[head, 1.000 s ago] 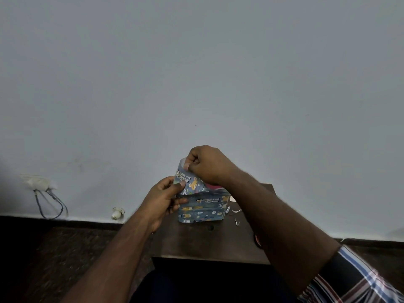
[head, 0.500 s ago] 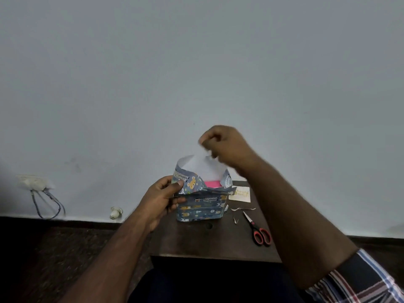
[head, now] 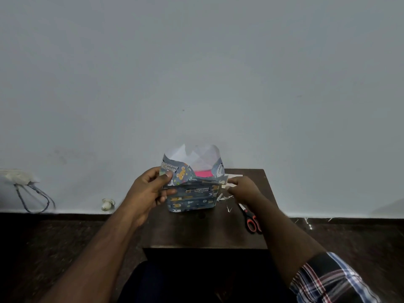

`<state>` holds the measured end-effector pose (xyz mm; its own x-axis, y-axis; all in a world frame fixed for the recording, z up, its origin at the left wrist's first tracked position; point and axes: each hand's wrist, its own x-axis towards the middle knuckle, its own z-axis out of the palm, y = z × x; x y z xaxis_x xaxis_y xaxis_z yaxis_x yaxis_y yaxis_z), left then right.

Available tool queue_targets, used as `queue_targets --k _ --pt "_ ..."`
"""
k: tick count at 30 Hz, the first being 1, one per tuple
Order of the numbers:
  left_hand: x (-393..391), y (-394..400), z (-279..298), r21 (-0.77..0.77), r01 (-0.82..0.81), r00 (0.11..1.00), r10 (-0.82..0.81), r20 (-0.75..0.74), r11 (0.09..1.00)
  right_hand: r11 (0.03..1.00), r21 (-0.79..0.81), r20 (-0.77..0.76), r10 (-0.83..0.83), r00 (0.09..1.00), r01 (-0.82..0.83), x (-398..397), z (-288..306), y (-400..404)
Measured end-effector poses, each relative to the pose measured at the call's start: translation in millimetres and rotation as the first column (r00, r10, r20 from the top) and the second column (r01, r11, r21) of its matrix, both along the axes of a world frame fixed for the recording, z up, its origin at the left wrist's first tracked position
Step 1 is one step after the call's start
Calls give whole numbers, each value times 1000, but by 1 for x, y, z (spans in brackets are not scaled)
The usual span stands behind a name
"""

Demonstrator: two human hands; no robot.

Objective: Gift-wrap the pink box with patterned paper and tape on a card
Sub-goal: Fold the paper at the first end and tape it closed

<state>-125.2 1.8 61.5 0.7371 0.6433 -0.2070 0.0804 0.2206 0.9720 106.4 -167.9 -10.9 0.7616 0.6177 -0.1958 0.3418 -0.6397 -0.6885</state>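
Down from above the flap, my right hand point(head: 242, 186) now pinches the patterned paper point(head: 192, 193) at its right edge; my left hand point(head: 150, 189) grips the left side, pink box point(head: 203, 173) inside, on the counter point(head: 218, 232).

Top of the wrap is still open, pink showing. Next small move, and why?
Probably fold the right-side flap inward over the pink box. The patterned paper stands open at the top with its white inside showing. The left hand grips the left side, steadying it, and the right hand already sits at the right flap's edge.
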Motion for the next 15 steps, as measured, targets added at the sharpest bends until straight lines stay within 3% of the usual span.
queue_targets --k 2,4,5,8,15 --pt "0 1 1 5 8 1000 -8 4 1000 958 259 -182 -76 980 122 -5 23 -3" --pt "0 2 0 12 15 1000 -15 1 1000 866 457 -463 38 886 201 -9 51 -9" --pt "0 2 0 14 16 1000 -16 0 1000 852 497 -506 133 852 163 -11 61 -12" --pt "0 0 3 13 2 1000 -2 -13 1000 852 523 -467 277 840 10 -18 78 -14" --pt "-2 -2 9 51 31 998 -28 -52 998 869 495 -320 180 930 2 -34 89 3"
